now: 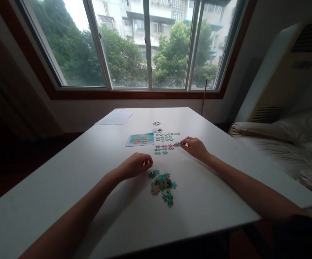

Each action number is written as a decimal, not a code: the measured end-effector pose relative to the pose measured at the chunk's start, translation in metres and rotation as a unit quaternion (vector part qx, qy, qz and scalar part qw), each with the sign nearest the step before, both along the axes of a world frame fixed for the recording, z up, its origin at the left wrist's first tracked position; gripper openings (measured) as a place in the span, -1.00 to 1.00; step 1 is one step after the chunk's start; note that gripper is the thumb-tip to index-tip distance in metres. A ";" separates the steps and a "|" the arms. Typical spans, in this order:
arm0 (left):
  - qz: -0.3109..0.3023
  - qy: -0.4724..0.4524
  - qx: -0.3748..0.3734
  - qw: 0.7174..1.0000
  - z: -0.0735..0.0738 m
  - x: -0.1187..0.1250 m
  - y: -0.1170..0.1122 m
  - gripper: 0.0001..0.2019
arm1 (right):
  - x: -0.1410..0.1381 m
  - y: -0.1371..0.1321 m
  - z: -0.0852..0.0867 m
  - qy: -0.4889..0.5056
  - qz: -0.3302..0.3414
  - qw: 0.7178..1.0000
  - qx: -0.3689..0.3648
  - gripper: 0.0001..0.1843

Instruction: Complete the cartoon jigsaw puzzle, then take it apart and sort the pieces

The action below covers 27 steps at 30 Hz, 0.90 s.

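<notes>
My right hand (196,148) pinches a jigsaw puzzle piece (177,144) at the right end of a row of laid-out pieces (164,146). Nearer to me, my left hand (136,165) hovers with its fingers curled in and no piece showing between them. Just right of and below it lies a loose heap of puzzle pieces (161,183), mostly green, some with the plain back up. More pieces stand in short rows (164,138) on the table. Beside these rows lies a picture card (140,139) with cartoon figures on blue-green.
Two small round items (157,130) lie behind the rows on the white table (212,187). White paper (114,117) rests at the far left corner. Beyond the table is a window (147,88); a pale sofa (274,144) stands to the right.
</notes>
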<state>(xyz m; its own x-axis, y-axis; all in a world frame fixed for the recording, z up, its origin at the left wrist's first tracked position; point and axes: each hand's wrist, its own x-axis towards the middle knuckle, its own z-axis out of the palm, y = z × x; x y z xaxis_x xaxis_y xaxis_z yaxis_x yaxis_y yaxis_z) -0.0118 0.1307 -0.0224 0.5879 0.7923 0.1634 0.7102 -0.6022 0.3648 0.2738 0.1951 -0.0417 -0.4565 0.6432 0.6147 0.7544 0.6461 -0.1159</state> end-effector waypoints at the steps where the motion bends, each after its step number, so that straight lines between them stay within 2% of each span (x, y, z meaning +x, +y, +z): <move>1: 0.000 0.002 -0.001 1.000 0.000 0.000 0.000 -0.84 | 0.002 0.003 -0.003 0.000 -0.008 1.000 -0.022 -0.83; 5: -0.002 0.009 0.000 1.000 0.000 0.001 0.000 -0.85 | 0.006 0.009 -0.011 0.000 -0.026 0.996 -0.081 -0.85; 10: -0.003 0.011 0.000 1.000 -0.001 0.000 0.000 -0.85 | 0.007 0.010 -0.014 -0.016 -0.023 0.994 -0.107 -0.86; 16: -0.003 0.014 -0.005 1.000 -0.001 0.000 0.000 -0.84 | 0.004 0.009 -0.015 -0.007 -0.008 0.997 -0.076 -0.84; 22: 0.004 0.018 -0.005 1.000 0.000 0.000 0.000 -0.82 | -0.001 0.004 -0.014 -0.061 0.072 0.995 -0.046 -0.81; 27: 0.004 0.016 -0.014 1.000 0.001 0.000 0.000 -0.82 | 0.000 0.003 -0.012 -0.074 0.075 0.993 -0.045 -0.80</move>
<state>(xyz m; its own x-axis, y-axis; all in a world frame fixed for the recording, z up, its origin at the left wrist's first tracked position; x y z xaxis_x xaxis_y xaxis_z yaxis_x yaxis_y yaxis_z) -0.0117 0.1304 -0.0219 0.5854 0.8014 0.1230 0.7270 -0.5860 0.3579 0.2738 0.1979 -0.0540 -0.6333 0.6097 0.4767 0.6629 0.7452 -0.0724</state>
